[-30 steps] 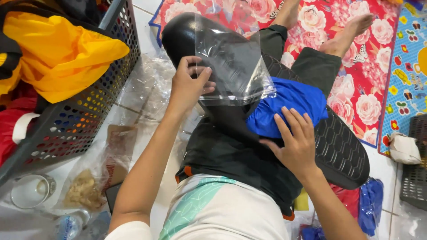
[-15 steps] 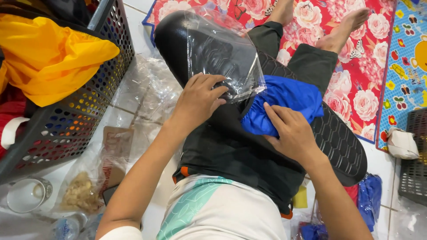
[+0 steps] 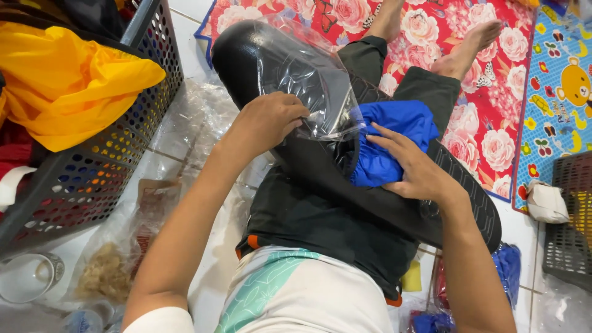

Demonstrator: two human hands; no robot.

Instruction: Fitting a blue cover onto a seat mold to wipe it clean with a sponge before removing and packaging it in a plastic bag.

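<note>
Basket (image 3: 92, 179) left of lap — mat (image 3: 493, 123) underfoot, right.

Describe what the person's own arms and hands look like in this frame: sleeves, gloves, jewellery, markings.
Both arms are bare from hand to upper arm. The left hand and right hand wear no gloves, and no rings, watch or bracelet show. A white short sleeve shows at the left upper arm, at the bottom edge. The right arm leaves the frame before any sleeve appears. No markings are visible.
</note>
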